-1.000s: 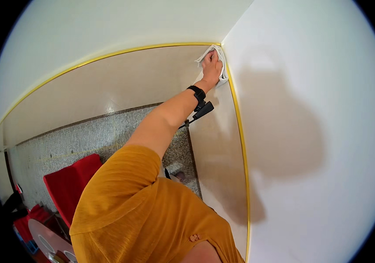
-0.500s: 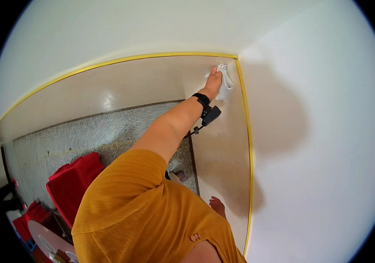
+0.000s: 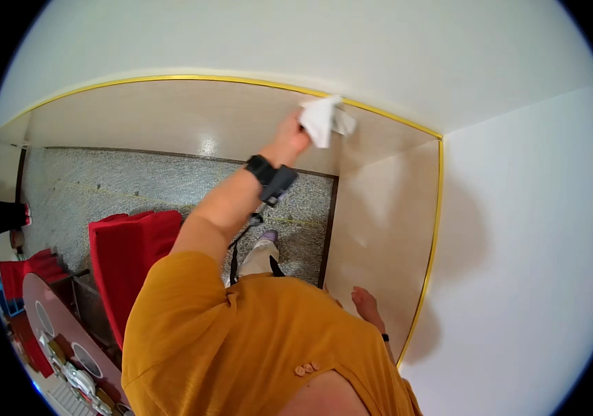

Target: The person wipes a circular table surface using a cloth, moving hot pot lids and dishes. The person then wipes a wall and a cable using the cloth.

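Observation:
My left hand [image 3: 295, 134] is stretched out at the upper middle, closed on a white cloth [image 3: 320, 122]. The loose cloth lies over the upper part of the beige wall panel [image 3: 171, 114] and reaches the yellow trim [image 3: 241, 81] along its top. The hand and cloth are a little blurred, and the cloth hides some fingertips. A black band with a small dark device [image 3: 275, 186] sits on that wrist. Low on the right, my right hand [image 3: 367, 305] hangs beside the side panel [image 3: 379, 222], fingers loosely bent, nothing seen in it.
Two panelled walls meet in a corner right of the cloth, white above the trim. A red-covered chair [image 3: 133, 256] stands at the left on the speckled grey floor [image 3: 123, 177]. Behind it is a table [image 3: 43, 291] with dishes. My shoe [image 3: 267, 237] shows below my arm.
My left hand has moved left with the cloth, away from the corner, and the cloth now overlaps the trim. The view has shifted, showing more of the side panel, chair and table.

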The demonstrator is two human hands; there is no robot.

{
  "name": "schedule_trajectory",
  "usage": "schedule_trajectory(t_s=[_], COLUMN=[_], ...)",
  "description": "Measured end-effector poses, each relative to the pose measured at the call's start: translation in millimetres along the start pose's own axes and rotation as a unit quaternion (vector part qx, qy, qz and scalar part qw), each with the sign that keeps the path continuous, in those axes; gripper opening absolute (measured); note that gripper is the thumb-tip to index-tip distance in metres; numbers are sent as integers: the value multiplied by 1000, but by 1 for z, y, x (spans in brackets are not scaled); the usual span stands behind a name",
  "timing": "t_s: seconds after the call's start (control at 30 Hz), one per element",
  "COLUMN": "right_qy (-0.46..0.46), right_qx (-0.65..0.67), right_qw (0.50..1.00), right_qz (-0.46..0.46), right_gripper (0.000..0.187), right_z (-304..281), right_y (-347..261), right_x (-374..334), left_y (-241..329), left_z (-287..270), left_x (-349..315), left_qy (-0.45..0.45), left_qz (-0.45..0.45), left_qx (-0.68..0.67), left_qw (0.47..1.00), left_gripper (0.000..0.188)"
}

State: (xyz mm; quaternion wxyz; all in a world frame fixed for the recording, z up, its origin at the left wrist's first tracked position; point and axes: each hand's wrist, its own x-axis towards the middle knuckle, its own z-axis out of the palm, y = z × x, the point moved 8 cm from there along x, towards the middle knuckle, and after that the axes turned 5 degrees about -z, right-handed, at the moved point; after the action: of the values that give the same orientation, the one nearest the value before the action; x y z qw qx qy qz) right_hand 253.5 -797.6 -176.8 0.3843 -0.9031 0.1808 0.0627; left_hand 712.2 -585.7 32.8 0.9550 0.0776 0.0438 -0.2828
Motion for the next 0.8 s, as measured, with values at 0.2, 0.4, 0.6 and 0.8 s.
schedule_trajectory(t_s=[0.2, 0.4, 0.6, 0.8], right_qy=[-25, -46, 0, 44], right_qx=[-14, 5, 69, 95], right_qw=[999, 998, 994, 983], right_qz=[-20, 50, 84, 151], right_gripper=[38, 38, 36, 36], right_z=[-22, -16, -10, 7], right_y=[-25, -14, 10, 32], right_x=[48, 34, 4, -32], left_y=[199, 191, 47, -117], left_z=[20, 32, 48, 80], left_x=[-57, -29, 27, 64], left_qy=[-32, 67, 231, 72], left_qz=[395, 381, 382, 202], left_qx=[498, 222, 163, 357], left_qw=[771, 895, 880, 909], left_gripper=[30, 30, 36, 36])
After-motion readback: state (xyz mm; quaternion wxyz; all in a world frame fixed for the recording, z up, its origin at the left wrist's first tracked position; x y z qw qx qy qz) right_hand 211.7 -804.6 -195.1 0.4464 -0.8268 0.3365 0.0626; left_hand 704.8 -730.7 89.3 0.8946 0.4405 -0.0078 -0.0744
